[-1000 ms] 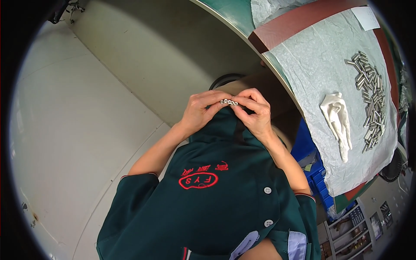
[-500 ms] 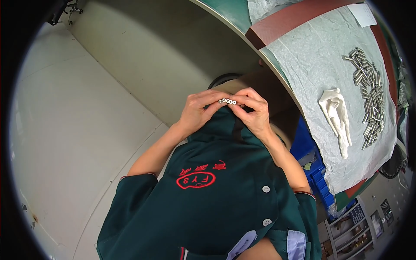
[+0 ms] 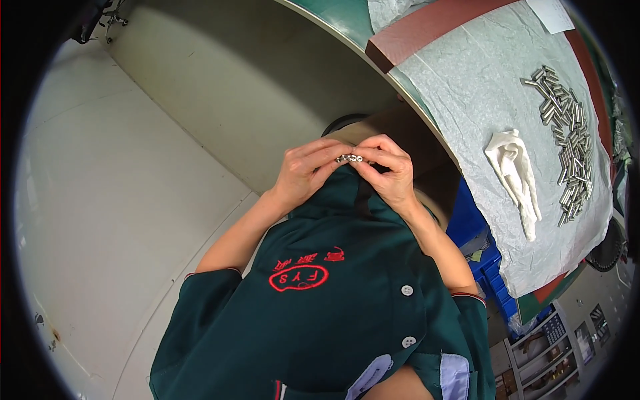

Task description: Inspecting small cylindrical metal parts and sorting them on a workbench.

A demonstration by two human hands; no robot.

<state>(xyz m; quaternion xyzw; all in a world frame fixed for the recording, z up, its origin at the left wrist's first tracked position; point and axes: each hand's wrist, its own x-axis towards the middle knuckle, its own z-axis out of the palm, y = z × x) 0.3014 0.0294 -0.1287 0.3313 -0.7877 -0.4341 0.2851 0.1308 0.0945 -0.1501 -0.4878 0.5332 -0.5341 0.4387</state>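
Observation:
A short row of small silvery metal cylinders (image 3: 350,159) sits side by side between my fingertips, their round ends facing up toward me. My left hand (image 3: 308,167) pinches the row from the left, thumb and fingers closed. From the other side my right hand (image 3: 387,168) pinches the same row, its thumb below and forefinger above. Both hands are held together in front of my dark green shirt. The far ends of the cylinders are hidden by my fingers.
On my right stands a table covered with white paper (image 3: 453,100). Many loose metal cylinders (image 3: 567,143) are heaped there, beside a crumpled white cloth (image 3: 513,177). A dark red bar (image 3: 433,37) edges the paper. Blue bins (image 3: 490,267) stand under the table edge.
The cylinders have turned slightly between my fingertips, so their ends now show at a different angle. My hands stay in nearly the same place.

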